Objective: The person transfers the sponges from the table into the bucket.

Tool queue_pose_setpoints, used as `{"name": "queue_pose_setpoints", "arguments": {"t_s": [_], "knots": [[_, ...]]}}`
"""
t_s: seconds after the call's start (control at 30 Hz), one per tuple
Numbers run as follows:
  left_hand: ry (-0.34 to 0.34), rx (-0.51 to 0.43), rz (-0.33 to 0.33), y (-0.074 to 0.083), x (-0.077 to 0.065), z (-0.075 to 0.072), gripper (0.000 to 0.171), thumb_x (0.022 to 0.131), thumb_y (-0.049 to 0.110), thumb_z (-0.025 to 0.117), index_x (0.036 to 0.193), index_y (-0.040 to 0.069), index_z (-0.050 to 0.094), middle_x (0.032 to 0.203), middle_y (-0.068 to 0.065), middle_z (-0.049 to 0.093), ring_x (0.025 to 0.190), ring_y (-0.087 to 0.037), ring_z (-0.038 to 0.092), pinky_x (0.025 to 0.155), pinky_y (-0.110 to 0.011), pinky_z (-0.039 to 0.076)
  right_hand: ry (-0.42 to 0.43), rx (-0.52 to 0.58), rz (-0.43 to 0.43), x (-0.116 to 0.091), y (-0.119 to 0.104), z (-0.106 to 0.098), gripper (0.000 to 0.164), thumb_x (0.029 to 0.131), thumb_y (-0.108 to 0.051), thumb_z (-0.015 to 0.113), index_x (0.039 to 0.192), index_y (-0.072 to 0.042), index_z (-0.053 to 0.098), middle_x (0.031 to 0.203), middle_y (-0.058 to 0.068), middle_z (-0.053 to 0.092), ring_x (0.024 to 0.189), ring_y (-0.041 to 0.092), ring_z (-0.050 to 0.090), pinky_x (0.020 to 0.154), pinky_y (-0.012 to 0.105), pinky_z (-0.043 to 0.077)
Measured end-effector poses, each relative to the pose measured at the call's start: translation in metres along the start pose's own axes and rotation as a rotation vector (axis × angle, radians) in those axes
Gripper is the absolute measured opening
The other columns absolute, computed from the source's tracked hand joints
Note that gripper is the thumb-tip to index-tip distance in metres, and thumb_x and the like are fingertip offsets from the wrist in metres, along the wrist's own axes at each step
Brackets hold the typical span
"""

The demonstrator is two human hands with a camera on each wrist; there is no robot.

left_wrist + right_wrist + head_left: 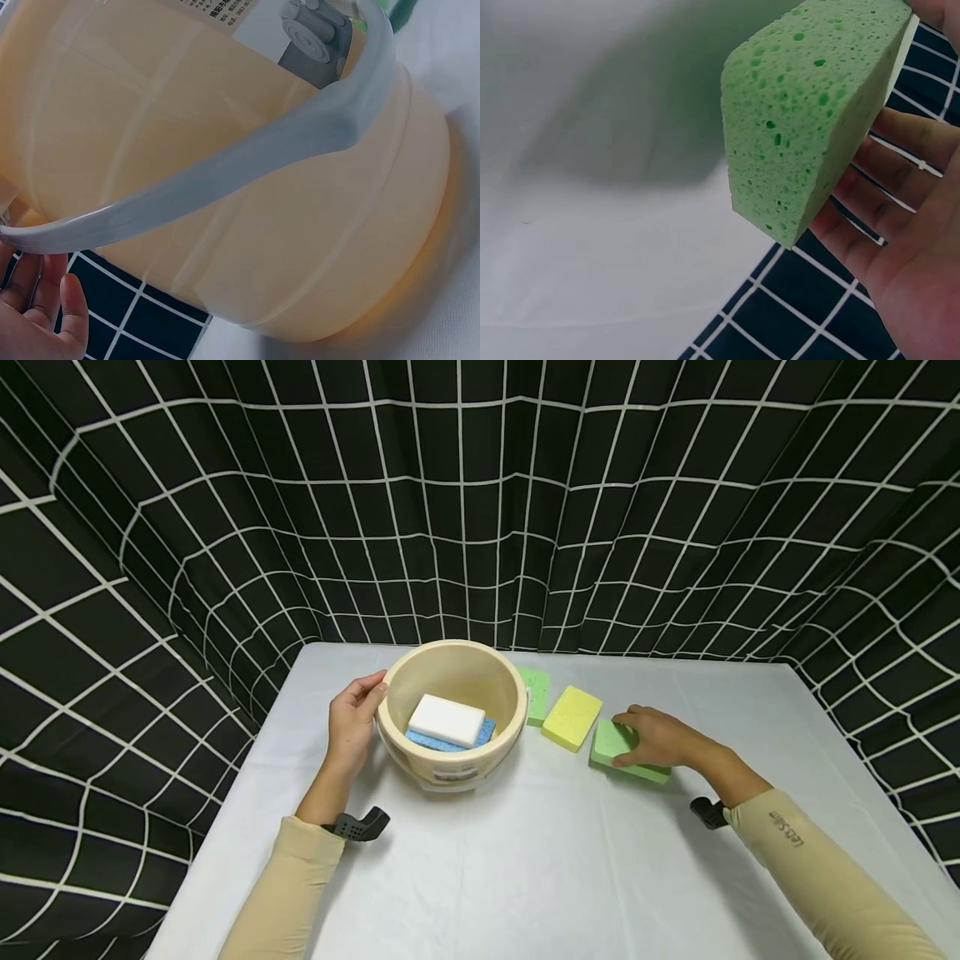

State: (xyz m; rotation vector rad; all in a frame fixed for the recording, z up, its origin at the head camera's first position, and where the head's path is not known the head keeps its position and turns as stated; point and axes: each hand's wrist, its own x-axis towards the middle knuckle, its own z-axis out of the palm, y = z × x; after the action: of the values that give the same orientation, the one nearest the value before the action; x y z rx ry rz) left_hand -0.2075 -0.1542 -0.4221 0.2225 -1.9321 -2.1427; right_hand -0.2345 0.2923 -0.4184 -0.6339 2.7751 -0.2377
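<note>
A cream bucket (468, 670) with a grey handle (225, 176) stands on the table, with a white sponge (447, 719) lying on top of a blue sponge (431, 742) inside. My left hand (351, 724) holds the bucket's left rim with thumb and fingers. Over to the right, my right hand (657, 739) grips a green sponge (795, 112) between thumb and fingers. That sponge is tilted, with a shadow on the cloth beside it in the right wrist view.
A yellow sponge (572, 718) lies between the bucket and my right hand. Behind the bucket's right side, another green sponge (536, 693) is partly hidden. White cloth (525, 868) covers the table, and a black curtain with a white grid (465, 510) hangs around it.
</note>
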Motion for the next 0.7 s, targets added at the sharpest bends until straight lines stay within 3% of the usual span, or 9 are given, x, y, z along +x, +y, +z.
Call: {"name": "queue_pose_setpoints", "arguments": {"t_s": [0.23,0.53,0.7], "knots": [[0.003,-0.02,0.002,0.001,0.001,0.0,0.032,0.096,0.004,0.057,0.125,-0.008,0.058,0.134,-0.021,0.058,0.104,-0.001,0.061,0.092,-0.011,0.053,0.078,-0.01,-0.019,0.001,-0.005,-0.01,0.077,0.074,-0.047,0.079,0.127,0.003,0.058,0.11,0.016,0.061,0.096,0.025,0.057,0.084,0.045,0.054],[-0.003,-0.024,-0.002,0.001,0.002,0.0,0.032,0.096,0.004,0.057,0.125,-0.007,0.059,0.134,-0.02,0.058,0.104,-0.002,0.061,0.092,-0.011,0.054,0.154,-0.021,-0.017,0.001,-0.013,-0.018,0.072,0.074,-0.045,0.077,0.123,0.004,0.06,0.104,0.011,0.062,0.086,0.019,0.054,0.072,0.032,0.049],[-0.006,-0.023,-0.008,0.0,0.001,-0.001,0.032,0.096,0.004,0.057,0.125,-0.007,0.058,0.134,-0.02,0.057,0.104,-0.002,0.061,0.092,-0.012,0.054,0.178,-0.042,-0.011,0.004,-0.022,-0.028,0.071,0.073,-0.044,0.076,0.123,0.003,0.061,0.104,0.011,0.061,0.086,0.02,0.054,0.07,0.033,0.05]]}}
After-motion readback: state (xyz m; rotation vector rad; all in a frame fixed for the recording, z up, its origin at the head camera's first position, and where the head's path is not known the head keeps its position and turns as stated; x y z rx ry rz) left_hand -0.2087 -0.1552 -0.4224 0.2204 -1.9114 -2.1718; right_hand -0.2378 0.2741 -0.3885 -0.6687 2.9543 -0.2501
